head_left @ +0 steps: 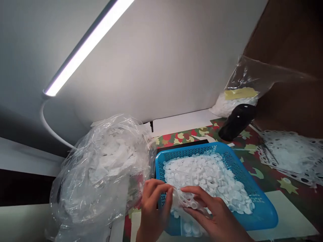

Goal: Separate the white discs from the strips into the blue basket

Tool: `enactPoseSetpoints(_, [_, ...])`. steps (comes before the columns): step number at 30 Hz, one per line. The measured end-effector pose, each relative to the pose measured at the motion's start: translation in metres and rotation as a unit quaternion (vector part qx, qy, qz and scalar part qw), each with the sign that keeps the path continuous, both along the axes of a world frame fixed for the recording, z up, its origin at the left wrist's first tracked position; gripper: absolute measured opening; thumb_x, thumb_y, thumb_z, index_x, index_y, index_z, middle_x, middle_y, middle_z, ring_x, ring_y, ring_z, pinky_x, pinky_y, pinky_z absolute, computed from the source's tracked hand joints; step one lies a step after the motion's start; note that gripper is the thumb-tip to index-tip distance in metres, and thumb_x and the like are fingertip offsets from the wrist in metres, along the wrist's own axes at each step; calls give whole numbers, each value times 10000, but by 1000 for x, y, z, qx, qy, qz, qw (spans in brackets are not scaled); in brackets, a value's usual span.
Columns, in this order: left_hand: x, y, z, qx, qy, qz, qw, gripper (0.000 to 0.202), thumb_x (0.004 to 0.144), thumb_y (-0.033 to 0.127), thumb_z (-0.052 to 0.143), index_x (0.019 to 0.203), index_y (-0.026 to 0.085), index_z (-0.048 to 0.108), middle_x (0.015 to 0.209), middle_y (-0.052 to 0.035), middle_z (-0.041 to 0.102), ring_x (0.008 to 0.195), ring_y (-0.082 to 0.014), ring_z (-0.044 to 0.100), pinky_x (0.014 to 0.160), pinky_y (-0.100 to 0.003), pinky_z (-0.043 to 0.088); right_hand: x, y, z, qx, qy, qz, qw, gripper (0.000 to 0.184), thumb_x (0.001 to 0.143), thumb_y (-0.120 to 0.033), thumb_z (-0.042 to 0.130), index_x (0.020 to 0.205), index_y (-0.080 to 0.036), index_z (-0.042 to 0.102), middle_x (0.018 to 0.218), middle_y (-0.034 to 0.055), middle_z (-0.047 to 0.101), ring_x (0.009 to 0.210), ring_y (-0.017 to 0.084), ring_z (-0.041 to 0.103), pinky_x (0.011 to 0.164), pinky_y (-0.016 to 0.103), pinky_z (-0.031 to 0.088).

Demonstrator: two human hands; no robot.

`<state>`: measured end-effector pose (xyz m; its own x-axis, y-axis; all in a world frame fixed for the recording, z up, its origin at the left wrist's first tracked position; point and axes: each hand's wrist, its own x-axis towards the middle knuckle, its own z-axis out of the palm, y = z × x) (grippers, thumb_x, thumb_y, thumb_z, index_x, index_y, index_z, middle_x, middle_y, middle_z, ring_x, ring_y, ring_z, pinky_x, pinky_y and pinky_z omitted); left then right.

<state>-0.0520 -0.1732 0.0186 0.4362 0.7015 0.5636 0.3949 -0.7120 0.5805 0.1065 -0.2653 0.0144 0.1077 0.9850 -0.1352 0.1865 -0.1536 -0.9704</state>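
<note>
The left hand (153, 207) and right hand (214, 211) clamp, fingers together, on a perforated white plastic strip (188, 201); it lies between them, above the near edge of a blue mesh basket (263, 215); its heap of white discs (209, 178) lies just beyond.

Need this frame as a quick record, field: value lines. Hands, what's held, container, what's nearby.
left hand: pinches the held sheet's left edge
right hand: holds the sheet's right side
held item: white perforated sheet, with round discs in it
container: blue mesh basket, heaped with loose white discs
left of basket: clear plastic bag of white material
beyond basket: black object; taped clear bag
right of basket: punched white sheets on a patterned table cover
</note>
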Motion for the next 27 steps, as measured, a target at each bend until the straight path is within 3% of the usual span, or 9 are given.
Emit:
enactPoseSetpoints(2, [-7,7,0,10,-24,68,997,108,849,73,566,828,168,614,784,-25,583,735,-139,561,677,-263,448,0,-1,-1,-21,26,-3,999,283,825,-335,611,1107,-328,591,760,-29,688,714,158,649,665,203,511])
enactPoseSetpoints(4, [-15,14,1,15,-31,78,996,114,846,77,583,868,180,628,785,-17,586,708,-130,557,647,-250,452,1,-2,0,-43,46,-23,998,316,814,-367,623,1124,-316,585,729,-21,682,708,164,653,684,218,513])
enactPoseSetpoints(9, [-18,15,1,16,8,0,1000,108,783,94,680,818,184,631,736,2,570,677,-128,542,651,-255,454,6,-3,7,-68,147,-102,982,401,803,-440,631,1160,-287,532,851,1,704,793,170,666,714,225,499])
enactPoseSetpoints(12, [-13,9,-1,-10,16,-39,999,126,834,88,614,917,180,637,795,-16,590,716,-126,562,650,-244,461,9,-2,10,-72,178,-113,975,431,803,-436,639,1179,-274,503,838,-5,698,757,158,643,684,222,489])
enactPoseSetpoints(18, [-3,-3,0,-1,76,-139,987,249,842,112,618,1070,211,630,876,-31,625,804,-155,572,726,-301,458,15,-4,10,-68,163,-78,981,374,860,-373,595,1203,-281,477,874,-13,662,740,125,587,668,205,461])
enactPoseSetpoints(27, [8,-4,5,11,95,-144,985,155,809,96,646,921,202,657,763,-3,650,696,-142,580,662,-304,420,18,-6,6,-11,31,-30,999,297,920,-341,515,1215,-309,509,873,-12,644,795,146,607,710,231,473])
